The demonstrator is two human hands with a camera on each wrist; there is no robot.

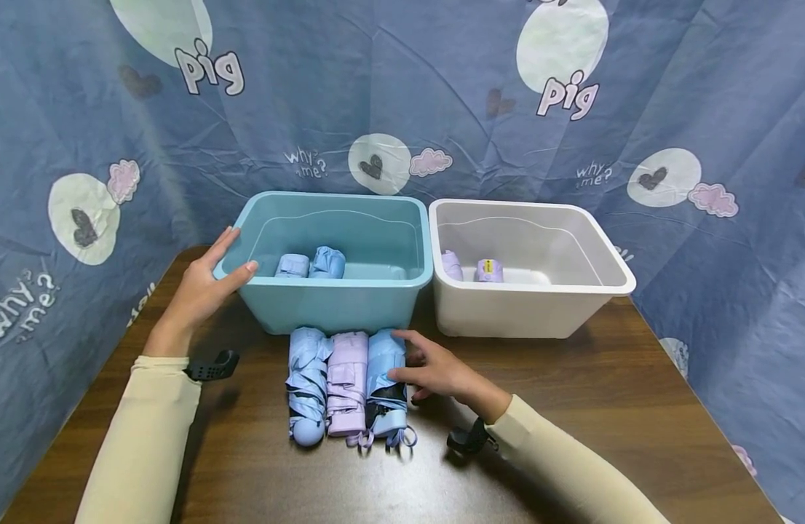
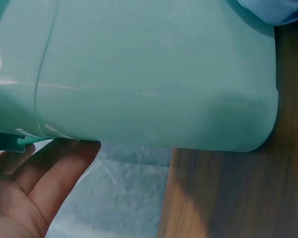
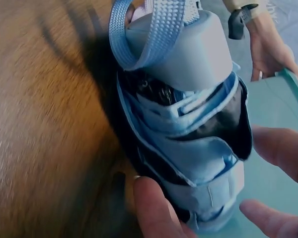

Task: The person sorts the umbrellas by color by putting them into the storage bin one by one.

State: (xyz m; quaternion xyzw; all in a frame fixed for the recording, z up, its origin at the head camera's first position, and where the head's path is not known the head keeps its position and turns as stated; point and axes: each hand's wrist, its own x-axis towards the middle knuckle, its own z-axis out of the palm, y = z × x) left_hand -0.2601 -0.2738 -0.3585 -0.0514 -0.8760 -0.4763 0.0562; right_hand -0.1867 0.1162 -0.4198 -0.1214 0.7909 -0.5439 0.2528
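"Sleeves point(image 1: 134, 444), eight and five o'clock. Right hand point(image 1: 442, 371)?"
"Fingers apart about blue umbrella point(image 1: 381, 356), six o'clock; contact unclear."
"Left hand point(image 1: 201, 287)?"
"Nine o'clock, fingers apart, touching teal tub point(image 1: 330, 306)."
"Purple umbrella point(image 1: 347, 375)?"
"Seven o'clock, just beside the blue one."

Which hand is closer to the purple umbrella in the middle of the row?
Right. The right hand is at the blue umbrella just right of the purple umbrella; the left hand is farther away, at the teal bin's left end.
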